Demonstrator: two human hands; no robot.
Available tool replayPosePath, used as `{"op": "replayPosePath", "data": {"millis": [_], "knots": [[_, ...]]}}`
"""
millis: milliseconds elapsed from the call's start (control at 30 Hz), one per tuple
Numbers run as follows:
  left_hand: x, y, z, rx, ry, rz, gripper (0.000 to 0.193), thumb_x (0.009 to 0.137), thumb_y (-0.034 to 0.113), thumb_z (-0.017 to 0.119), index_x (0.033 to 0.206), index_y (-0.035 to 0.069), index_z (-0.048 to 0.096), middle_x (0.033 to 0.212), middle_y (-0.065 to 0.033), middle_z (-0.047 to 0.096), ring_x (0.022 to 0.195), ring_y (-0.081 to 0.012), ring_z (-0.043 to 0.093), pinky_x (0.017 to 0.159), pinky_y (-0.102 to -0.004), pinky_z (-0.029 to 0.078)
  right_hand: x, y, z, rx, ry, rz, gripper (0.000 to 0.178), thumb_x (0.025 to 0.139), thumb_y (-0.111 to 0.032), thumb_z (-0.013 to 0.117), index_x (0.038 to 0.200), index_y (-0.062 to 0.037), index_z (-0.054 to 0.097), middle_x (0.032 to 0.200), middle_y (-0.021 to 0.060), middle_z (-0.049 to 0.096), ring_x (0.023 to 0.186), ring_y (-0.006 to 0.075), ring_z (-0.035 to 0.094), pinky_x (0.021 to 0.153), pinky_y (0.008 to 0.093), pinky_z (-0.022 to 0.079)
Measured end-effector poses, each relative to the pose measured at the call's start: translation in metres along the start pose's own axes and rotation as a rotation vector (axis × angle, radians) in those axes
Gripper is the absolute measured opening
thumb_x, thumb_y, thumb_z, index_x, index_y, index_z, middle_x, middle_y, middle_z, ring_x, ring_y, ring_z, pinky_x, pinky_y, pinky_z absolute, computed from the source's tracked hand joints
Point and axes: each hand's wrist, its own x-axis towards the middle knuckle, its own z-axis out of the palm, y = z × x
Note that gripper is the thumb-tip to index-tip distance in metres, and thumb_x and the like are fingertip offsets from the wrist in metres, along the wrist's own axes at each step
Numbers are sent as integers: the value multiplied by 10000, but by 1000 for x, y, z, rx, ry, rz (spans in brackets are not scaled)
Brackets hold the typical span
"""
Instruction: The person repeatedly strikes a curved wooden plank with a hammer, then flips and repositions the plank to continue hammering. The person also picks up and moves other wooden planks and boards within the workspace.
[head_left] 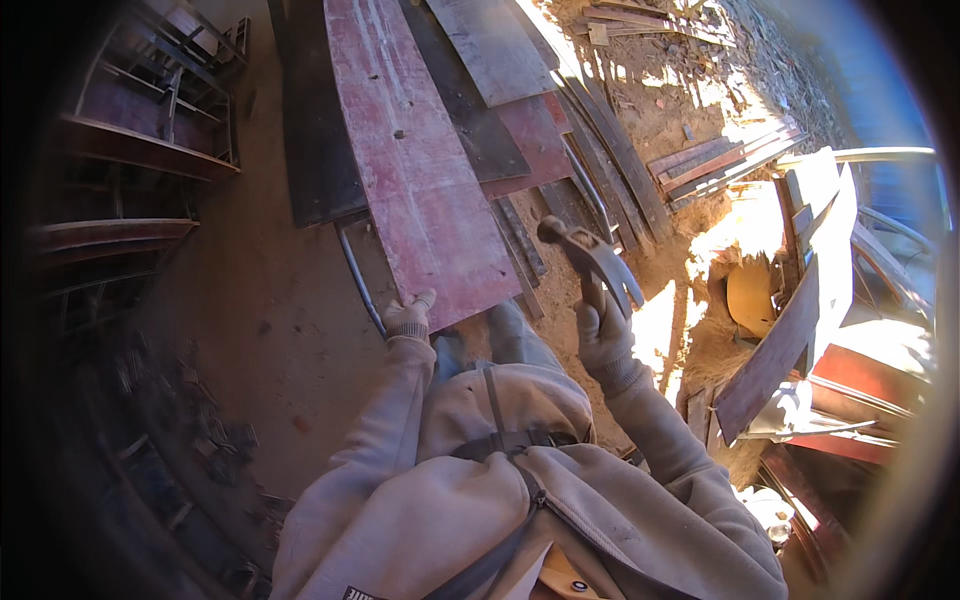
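My left hand (408,318), in a grey work glove, grips the near left corner of a long red-brown plywood board (410,160) that runs away from me across the ground. My right hand (603,335), also gloved, holds a claw hammer (585,252) by its handle, the metal head raised above the near right end of the board. Both arms wear a light beige jacket.
More dark and red boards (500,100) lie stacked under and beside the long one. A bent metal rod (358,280) lies left of it. Metal frames (150,110) stand at the left. Scrap wood and panels (790,320) pile up on the sunlit right.
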Motion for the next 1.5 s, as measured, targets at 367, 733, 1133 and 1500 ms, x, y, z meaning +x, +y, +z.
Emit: {"op": "replayPosePath", "data": {"millis": [367,733,1133,1500], "knots": [[12,18,-37,-41,-165,25,267,838,105,891,987,44,678,922,7,672,781,-118,597,725,-290,509,-19,12,35,-97,-338,382,469,1066,-521,508,1016,-68,615,1000,310,710,1001,530,666,856,620,498],[-16,107,-96,177,35,266,285,786,-45,841,982,-6,639,884,-5,649,759,-138,606,695,-304,541,26,33,31,334,-257,770,466,1045,-522,594,1040,-67,694,822,118,701,676,241,688,577,403,533],[-156,124,26,721,-82,465,488,866,242,745,1263,-4,605,1072,-335,716,987,-508,712,871,-573,563,57,50,44,763,-353,860,353,1049,-390,600,947,-52,585,655,55,549,444,189,502,395,362,439],[-201,89,120,978,-176,855,724,929,359,679,1497,-30,456,1055,-317,708,843,-475,718,713,-570,584,58,125,134,310,-555,464,444,1003,-475,623,1055,-34,602,970,155,743,824,288,751,636,392,591]]}}
